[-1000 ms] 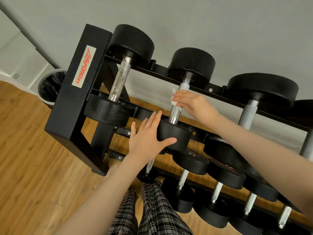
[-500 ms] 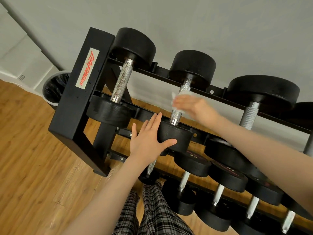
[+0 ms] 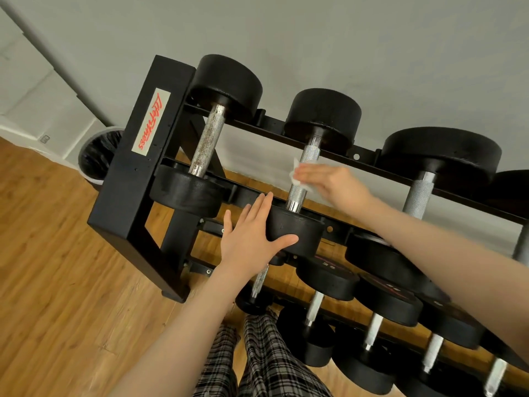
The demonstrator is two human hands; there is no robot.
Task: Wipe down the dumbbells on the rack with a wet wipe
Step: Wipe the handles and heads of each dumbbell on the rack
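Head view looks down on the second dumbbell [image 3: 303, 179] from the left on the top tier of a black steel rack [image 3: 137, 179]: two thick round black heads, matte and rubbery, joined by a bright knurled metal handle. A thin white wet wipe [image 3: 297, 173], crumpled and slightly blurred, is pressed against the middle of that handle by the right hand [image 3: 335, 183], whose fingers lie over the wipe and bar; how tightly they curl round the far side cannot be told. The left hand [image 3: 252, 239] lies flat with fingers straight and spread against the side of the near head, thumb stretched along its lower edge, gripping nothing. To the left on the same tier sits another dumbbell [image 3: 207, 138] with a duller, speckled knurled handle, and to the right a bigger one [image 3: 420, 193] with a wide flat head. Lower tiers carry a row of smaller dumbbells [image 3: 369, 325] with round black heads and short silver handles. The rack's end plate bears a pale label with red script [image 3: 151, 121]. Below are plaid trouser legs [image 3: 257, 362], a warm wood plank floor [image 3: 57, 267], a plain grey wall [image 3: 343, 53], and a round bin with a black liner [image 3: 98, 156] behind the rack's corner.
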